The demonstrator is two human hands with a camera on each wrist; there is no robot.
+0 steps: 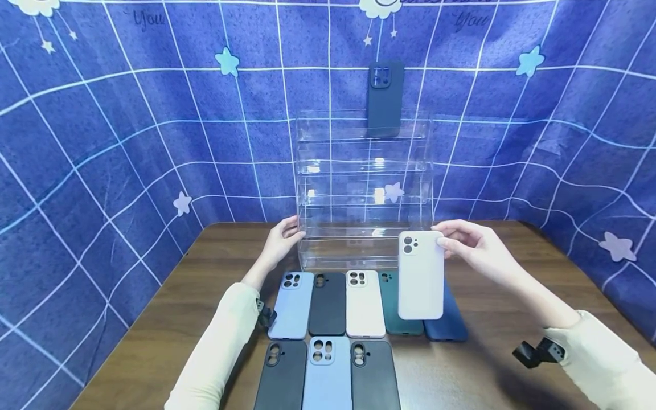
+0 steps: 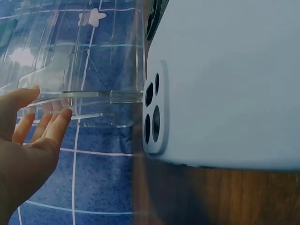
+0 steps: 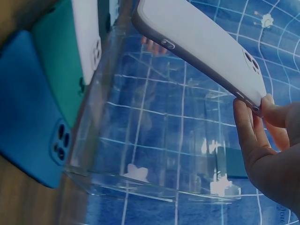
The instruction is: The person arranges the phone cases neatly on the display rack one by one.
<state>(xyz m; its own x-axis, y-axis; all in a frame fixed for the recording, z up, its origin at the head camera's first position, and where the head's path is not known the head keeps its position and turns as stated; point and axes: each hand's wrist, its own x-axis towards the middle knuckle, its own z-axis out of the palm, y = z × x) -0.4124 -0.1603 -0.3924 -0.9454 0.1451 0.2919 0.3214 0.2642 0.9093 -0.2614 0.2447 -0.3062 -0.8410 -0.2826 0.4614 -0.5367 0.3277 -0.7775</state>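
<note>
Hands, two, well apart, one at each side of the clear tiered rack (image 1: 353, 232). Left hand (image 1: 282, 242): thumb and fingers parted and relaxed, fingertips against the rack's left side, low down. Right hand (image 1: 468, 245): thumb and fingers pinched on the upper right edge of a pale phone case (image 1: 421, 279), held upright before the rack's lower right corner, lens cutouts at the top; contact with the rack cannot be told.

Rack contents: dark blue case (image 1: 385, 108), one, upright in the top tier, right of the rack's middle.

Near row, flat, just in front of the rack, left to right: light blue case (image 1: 292, 307); black case (image 1: 328, 307); white case (image 1: 365, 307); green case (image 1: 391, 302) and blue case (image 1: 451, 319), both partly covered in the head view by the held one.

Outer row, farther in front of the rack, cut off by the frame: two dark cases (image 1: 281, 376) flanking a second light blue one (image 1: 328, 378).

Support: wooden tabletop (image 1: 225, 267), beneath the rack. Backdrop: blue gridded cloth (image 1: 154, 142), behind it.

Progress, as judged: early stage; one case racked, one in hand, eight visible ones unracked.
</note>
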